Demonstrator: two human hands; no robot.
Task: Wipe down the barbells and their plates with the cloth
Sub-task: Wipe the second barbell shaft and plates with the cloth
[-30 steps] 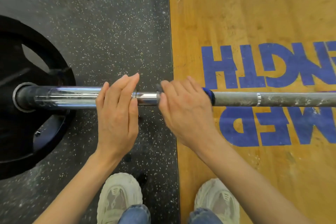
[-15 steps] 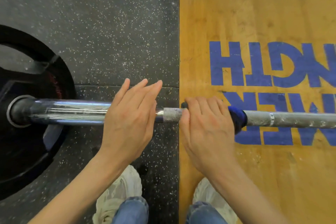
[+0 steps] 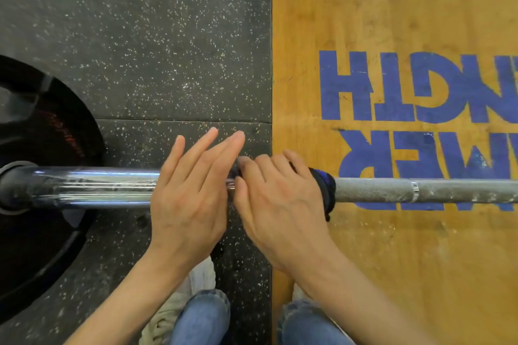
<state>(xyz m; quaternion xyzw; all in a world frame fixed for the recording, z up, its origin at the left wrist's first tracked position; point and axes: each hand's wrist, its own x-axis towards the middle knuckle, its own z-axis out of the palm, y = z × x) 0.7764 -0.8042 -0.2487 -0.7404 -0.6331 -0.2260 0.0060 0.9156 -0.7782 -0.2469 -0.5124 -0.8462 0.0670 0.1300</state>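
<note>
Since half a second ago the right hand (image 3: pixel 280 204) has slid its blue cloth (image 3: pixel 325 190) left along the bar (image 3: pixel 420 190), meeting the left hand (image 3: pixel 190 196). Right fingers wrap cloth and rough grey steel; the left lies flat, fingers straight (steadying, probably) on the shiny sleeve. The black plate (image 3: pixel 42 148) sits at nine o'clock.

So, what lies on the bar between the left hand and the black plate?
Only bare chrome sleeve, seen in the head view, runs from the left hand to the plate.
</note>
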